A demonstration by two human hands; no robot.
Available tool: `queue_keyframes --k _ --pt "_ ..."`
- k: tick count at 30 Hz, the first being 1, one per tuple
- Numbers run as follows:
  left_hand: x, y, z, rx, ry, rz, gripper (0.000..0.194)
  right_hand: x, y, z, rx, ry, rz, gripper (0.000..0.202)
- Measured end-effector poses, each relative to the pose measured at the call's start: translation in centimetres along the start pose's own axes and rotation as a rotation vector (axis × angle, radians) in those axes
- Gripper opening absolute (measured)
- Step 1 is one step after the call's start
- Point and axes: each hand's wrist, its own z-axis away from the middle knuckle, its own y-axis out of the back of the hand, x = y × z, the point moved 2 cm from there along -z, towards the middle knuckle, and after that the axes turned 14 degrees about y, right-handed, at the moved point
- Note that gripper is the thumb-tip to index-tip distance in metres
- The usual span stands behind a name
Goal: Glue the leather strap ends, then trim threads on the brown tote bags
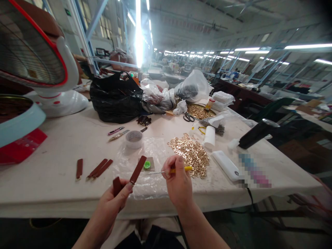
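My left hand (114, 200) is closed on brown leather strips (138, 169); one points up and right from the fingertips, another sticks out behind the fingers. My right hand (178, 180) grips a yellow-handled tool (184, 169), its thin metal shaft pointing left toward the strip without touching it. Beyond the hands, a small green container (147, 165) rests on a small flat piece above clear plastic sheeting (153, 186). A heap of gold-coloured metal rings (192, 154) lies beyond my right hand. Several brown strips with metal ends (100, 168) lie on the table at the left.
A tape roll (134, 139) and cutter (116, 130) lie past the sheeting. Black scissors (188, 117), a white roll (209, 137) and a white device (225, 166) are farther right. A black bag (115, 98) and fan (58, 76) stand at the back left.
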Motion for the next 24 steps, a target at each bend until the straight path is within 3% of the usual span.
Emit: queue_keyframes --k 3,11,16,21,24 --pt "0.0 -0.3 0.3 -0.034 0.004 -0.025 0.044 -0.7 -1.0 1.2 -0.022 -0.018 -0.034 0.039" --pt "-0.1 -0.1 0.9 -0.050 -0.003 0.000 0.040 1.2 -1.3 1.9 -0.074 -0.075 -0.020 0.040" --pt "-0.1 -0.2 1.1 -0.053 -0.004 0.005 0.035 -0.3 -1.1 1.3 -0.006 0.025 -0.024 0.039" --pt "0.0 -0.4 1.3 -0.023 0.009 0.079 0.033 -0.6 0.3 2.1 0.025 0.110 0.206 0.040" --pt "0.1 -0.5 1.3 -0.023 0.004 0.085 0.031 0.9 0.9 3.3 -0.124 0.008 0.338 0.039"
